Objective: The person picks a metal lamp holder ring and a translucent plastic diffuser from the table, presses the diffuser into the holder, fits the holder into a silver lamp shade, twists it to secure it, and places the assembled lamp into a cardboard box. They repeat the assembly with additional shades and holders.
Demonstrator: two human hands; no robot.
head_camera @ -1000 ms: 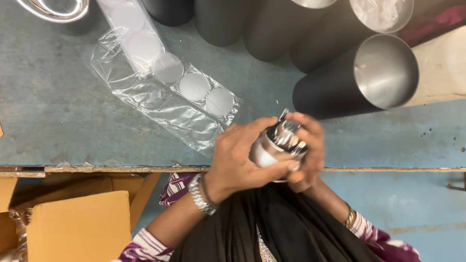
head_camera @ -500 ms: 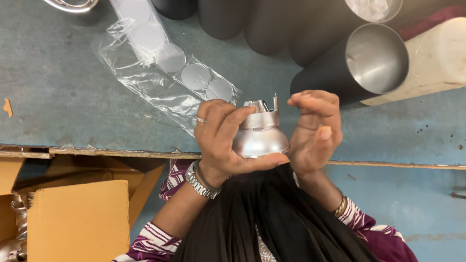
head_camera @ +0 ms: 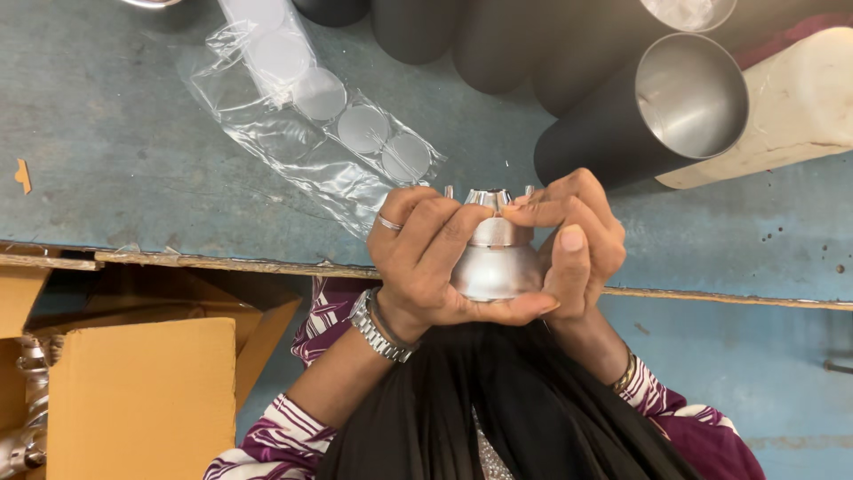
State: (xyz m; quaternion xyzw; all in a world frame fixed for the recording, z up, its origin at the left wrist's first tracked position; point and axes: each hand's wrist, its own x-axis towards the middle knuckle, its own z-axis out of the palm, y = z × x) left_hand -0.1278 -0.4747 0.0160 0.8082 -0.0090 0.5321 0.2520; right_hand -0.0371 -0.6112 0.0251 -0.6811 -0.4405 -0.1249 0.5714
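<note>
A small silvery metal part [head_camera: 494,262], flared like a bell with prongs on top, is held above the tabletop [head_camera: 115,169] edge, close to the person's body. The left hand [head_camera: 426,258] cups it from below, fingers curled around its side. The right hand [head_camera: 577,240] pinches its narrow top with fingers pressed together. Beyond lie a clear bag of discs [head_camera: 329,133] just past the left hand and black tubes [head_camera: 649,116] near the right. An open cardboard box [head_camera: 142,391] sits below the edge, left.
</note>
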